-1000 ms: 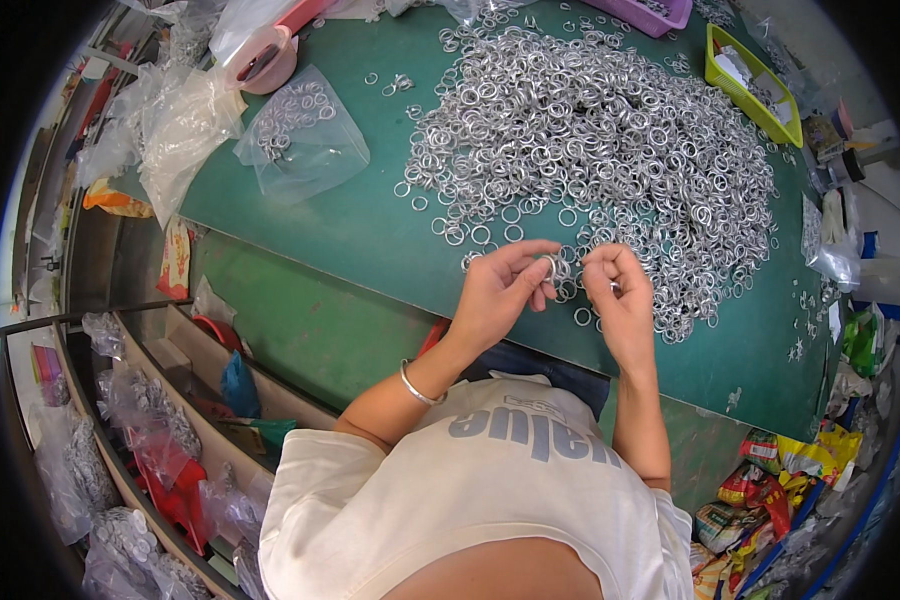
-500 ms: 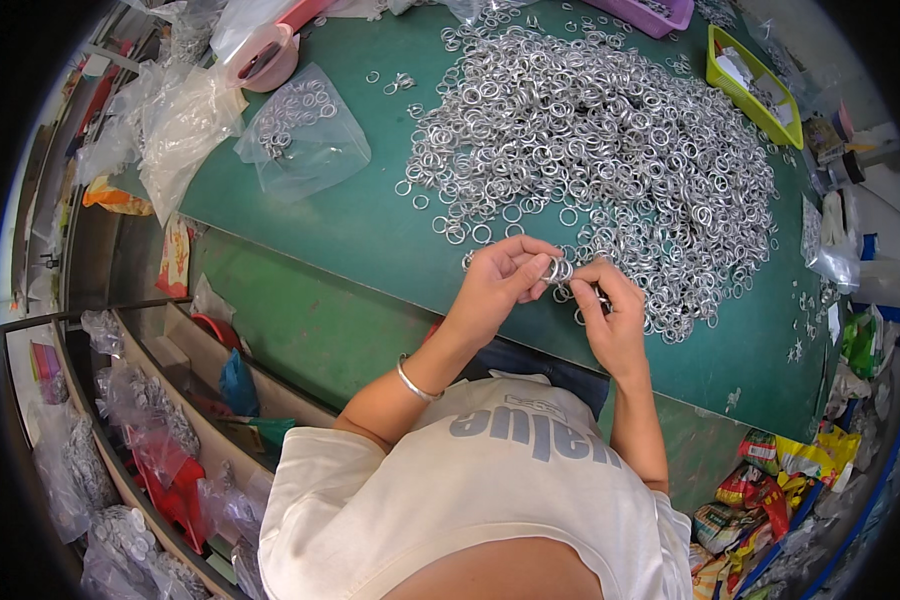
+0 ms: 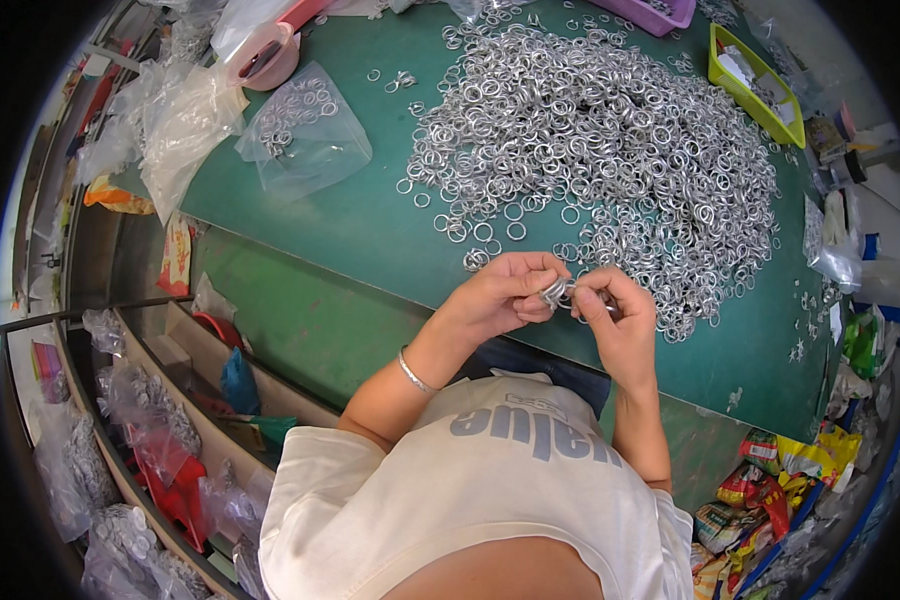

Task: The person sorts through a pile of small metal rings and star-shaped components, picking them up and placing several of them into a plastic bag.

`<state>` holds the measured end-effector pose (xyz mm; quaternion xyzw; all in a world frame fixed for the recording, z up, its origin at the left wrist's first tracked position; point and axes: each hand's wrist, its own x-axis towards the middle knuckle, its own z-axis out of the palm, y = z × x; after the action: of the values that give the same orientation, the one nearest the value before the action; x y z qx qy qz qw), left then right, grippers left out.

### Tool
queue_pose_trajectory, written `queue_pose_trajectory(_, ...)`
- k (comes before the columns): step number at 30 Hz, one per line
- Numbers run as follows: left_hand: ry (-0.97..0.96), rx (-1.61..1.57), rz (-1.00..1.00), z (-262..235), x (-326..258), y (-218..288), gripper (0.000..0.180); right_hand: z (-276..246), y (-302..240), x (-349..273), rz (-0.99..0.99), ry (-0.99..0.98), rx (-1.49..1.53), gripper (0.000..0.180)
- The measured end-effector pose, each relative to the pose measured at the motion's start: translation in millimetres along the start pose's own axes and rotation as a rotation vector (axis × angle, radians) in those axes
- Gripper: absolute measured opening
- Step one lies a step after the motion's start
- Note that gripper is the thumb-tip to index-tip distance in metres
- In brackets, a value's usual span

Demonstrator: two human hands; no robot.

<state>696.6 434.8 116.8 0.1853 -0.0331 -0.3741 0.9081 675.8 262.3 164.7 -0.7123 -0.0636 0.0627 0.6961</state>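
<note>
Silver metal rings [image 3: 553,293] are pinched between the thumb and fingers of my left hand [image 3: 500,297], just over the table's near edge. My right hand [image 3: 622,325] meets them from the other side, its thumb and fingertips closed on rings [image 3: 607,299] partly hidden by the fingers. How many rings each hand holds is hard to make out. Beyond my hands a wide heap of loose silver rings [image 3: 610,130] covers much of the green table [image 3: 370,235]. A few single rings [image 3: 515,231] lie along the heap's near side.
Left of the heap lies a clear plastic bag [image 3: 315,165] with rings in it, beside a pink scoop [image 3: 270,62] and crumpled bags [image 3: 185,125]. A yellow-green basket [image 3: 792,130] and a purple tray [image 3: 660,22] stand at the far right. Bagged goods fill an open bin [image 3: 135,400] at lower left.
Both hands have shifted slightly nearer to me and to the right. The rings in my left fingers have turned, and my right fingertips have drawn closer to them.
</note>
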Motion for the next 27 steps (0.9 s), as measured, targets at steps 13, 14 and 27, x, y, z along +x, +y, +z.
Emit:
queue_pose_trajectory(13,0.068,0.098,0.199,11,-4,-16,0.018,6,-10,-7,-0.186,0.136,-0.272,0.007)
queue_pose_trajectory(14,0.052,0.032,0.206,11,-3,-19,0.018,6,-10,-9,-0.177,0.149,-0.276,0.007)
queue_pose_trajectory(27,0.100,-0.026,0.199,12,-1,-21,0.016,5,-16,-4,-0.315,0.113,-0.418,0.007)
